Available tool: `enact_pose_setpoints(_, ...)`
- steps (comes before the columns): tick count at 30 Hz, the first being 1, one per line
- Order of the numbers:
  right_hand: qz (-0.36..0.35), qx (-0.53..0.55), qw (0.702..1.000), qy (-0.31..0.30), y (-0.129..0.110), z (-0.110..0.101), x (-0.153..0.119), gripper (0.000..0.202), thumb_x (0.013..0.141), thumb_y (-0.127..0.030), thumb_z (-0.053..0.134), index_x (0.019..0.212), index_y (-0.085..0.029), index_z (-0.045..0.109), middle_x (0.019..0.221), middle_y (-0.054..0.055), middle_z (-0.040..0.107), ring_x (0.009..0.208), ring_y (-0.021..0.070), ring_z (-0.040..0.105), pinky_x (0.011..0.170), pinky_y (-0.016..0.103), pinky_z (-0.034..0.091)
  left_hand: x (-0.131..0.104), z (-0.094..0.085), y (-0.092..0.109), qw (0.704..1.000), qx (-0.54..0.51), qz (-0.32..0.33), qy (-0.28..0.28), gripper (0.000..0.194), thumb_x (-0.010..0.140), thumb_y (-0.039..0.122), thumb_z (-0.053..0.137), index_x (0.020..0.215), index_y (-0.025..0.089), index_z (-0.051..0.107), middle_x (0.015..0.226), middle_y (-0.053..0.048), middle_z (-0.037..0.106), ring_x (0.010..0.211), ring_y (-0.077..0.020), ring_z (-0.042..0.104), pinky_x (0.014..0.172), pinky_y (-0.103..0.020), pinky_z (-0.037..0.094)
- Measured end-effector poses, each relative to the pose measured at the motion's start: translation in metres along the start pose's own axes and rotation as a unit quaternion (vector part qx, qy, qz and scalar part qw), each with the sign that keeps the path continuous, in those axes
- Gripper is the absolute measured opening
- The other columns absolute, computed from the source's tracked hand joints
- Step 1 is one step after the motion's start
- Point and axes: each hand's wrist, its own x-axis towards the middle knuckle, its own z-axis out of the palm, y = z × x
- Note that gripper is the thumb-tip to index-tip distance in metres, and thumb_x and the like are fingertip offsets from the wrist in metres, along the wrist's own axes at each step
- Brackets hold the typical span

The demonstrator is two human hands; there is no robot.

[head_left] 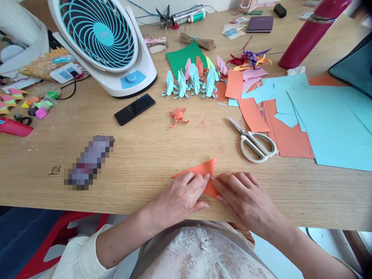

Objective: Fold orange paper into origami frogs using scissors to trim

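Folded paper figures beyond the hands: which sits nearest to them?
The small orange paper figure with splayed legs; it lies alone on the wooden table, in front of the pale-blue paper figures.

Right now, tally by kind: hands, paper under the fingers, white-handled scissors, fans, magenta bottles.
Hands: 2 (left hand, right hand)
Folded orange paper: 1
White-handled scissors: 1
Fan: 1
Magenta bottle: 1
Total: 6

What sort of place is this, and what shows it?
Probably a paper-craft workspace, at home or in a small workshop: folded paper figures, scissors near coloured sheets, and orange paper under the left hand and right hand.
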Motion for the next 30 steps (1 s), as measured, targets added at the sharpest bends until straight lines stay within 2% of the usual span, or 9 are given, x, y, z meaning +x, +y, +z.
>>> enact_pose_setpoints(5,-0.002,0.008,1.0,0.003,-0.001,0.001,0.0,0.031,0.098,-0.016,0.05,0.126,-0.008,0.061,0.105,0.013,0.067,0.087,0.0258,0.054,0.072,0.04,0.037,-0.003,0.003,-0.005,1.0,-0.007,0.023,0.004,0.071,0.096,0.055,0.05,0.143,0.002,0.045,0.12,-0.013,0.064,0.111,-0.0277,0.055,0.097,-0.04,0.048)
enact_pose_setpoints(12,0.001,0.027,1.0,-0.005,0.0,0.0,0.002,0.03,0.098,-0.014,0.05,0.125,-0.007,0.061,0.106,0.015,0.067,0.088,0.0264,0.055,0.072,0.04,0.04,0.0,0.004,-0.008,0.999,-0.031,0.024,0.007,0.072,0.095,0.057,0.05,0.143,0.004,0.044,0.127,-0.01,0.063,0.115,-0.0267,0.054,0.101,-0.038,0.044)
enact_pose_setpoints(16,0.008,0.059,0.998,-0.003,0.002,-0.002,0.001,0.028,0.098,-0.015,0.051,0.125,-0.012,0.06,0.109,0.014,0.067,0.089,0.0263,0.057,0.075,0.041,0.042,0.0,0.004,-0.004,0.999,-0.039,0.011,0.005,0.076,0.095,0.06,0.048,0.143,0.002,0.044,0.129,-0.012,0.062,0.116,-0.0261,0.055,0.103,-0.036,0.044)
enact_pose_setpoints(18,0.03,0.098,0.995,0.0,0.006,-0.006,0.002,0.024,0.099,-0.016,0.05,0.122,-0.015,0.06,0.108,0.012,0.066,0.089,0.025,0.058,0.076,0.04,0.044,-0.001,0.005,-0.001,0.999,-0.035,0.01,0.015,0.076,0.095,0.06,0.045,0.143,0.001,0.044,0.13,-0.013,0.061,0.118,-0.0263,0.055,0.104,-0.036,0.044)
enact_pose_setpoints(21,0.106,0.167,0.98,0.001,0.018,-0.015,0.012,0.021,0.101,-0.017,0.046,0.119,-0.018,0.057,0.102,0.009,0.065,0.089,0.0215,0.061,0.075,0.035,0.048,-0.002,0.007,-0.002,0.999,-0.036,0.017,0.019,0.075,0.096,0.061,0.044,0.143,0.002,0.044,0.132,-0.014,0.061,0.119,-0.0266,0.056,0.102,-0.036,0.047)
enact_pose_setpoints(23,0.15,0.196,0.969,-0.01,0.028,-0.021,0.023,0.021,0.101,-0.019,0.046,0.121,-0.02,0.054,0.096,0.005,0.065,0.086,0.0184,0.062,0.074,0.032,0.049,-0.003,0.007,-0.008,0.998,-0.045,0.03,0.018,0.072,0.096,0.059,0.046,0.141,0.003,0.046,0.133,-0.014,0.062,0.118,-0.0268,0.057,0.097,-0.036,0.051)
enact_pose_setpoints(25,0.156,0.203,0.966,-0.025,0.037,-0.026,0.032,0.022,0.101,-0.018,0.046,0.121,-0.022,0.054,0.094,0.003,0.065,0.084,0.0165,0.063,0.073,0.03,0.05,-0.003,0.006,-0.021,0.996,-0.054,0.061,0.02,0.062,0.099,0.052,0.048,0.138,0.004,0.05,0.134,-0.013,0.062,0.118,-0.0263,0.059,0.096,-0.036,0.052)
enact_pose_setpoints(28,0.13,0.195,0.971,-0.042,0.043,-0.025,0.038,0.023,0.101,-0.016,0.045,0.119,-0.023,0.056,0.098,0.003,0.065,0.086,0.0168,0.063,0.073,0.031,0.05,-0.003,-0.001,-0.049,0.989,-0.049,0.139,0.026,0.042,0.101,0.028,0.05,0.138,0.007,0.052,0.134,-0.011,0.064,0.123,-0.0246,0.058,0.104,-0.035,0.049)
enact_pose_setpoints(30,0.122,0.188,0.974,-0.039,0.044,-0.021,0.037,0.025,0.1,-0.016,0.045,0.121,-0.023,0.057,0.106,0.006,0.064,0.092,0.0186,0.064,0.076,0.033,0.052,-0.003,-0.007,-0.064,0.985,-0.048,0.163,0.034,0.035,0.101,0.015,0.046,0.134,0.007,0.055,0.133,-0.011,0.065,0.125,-0.023,0.059,0.106,-0.035,0.049)
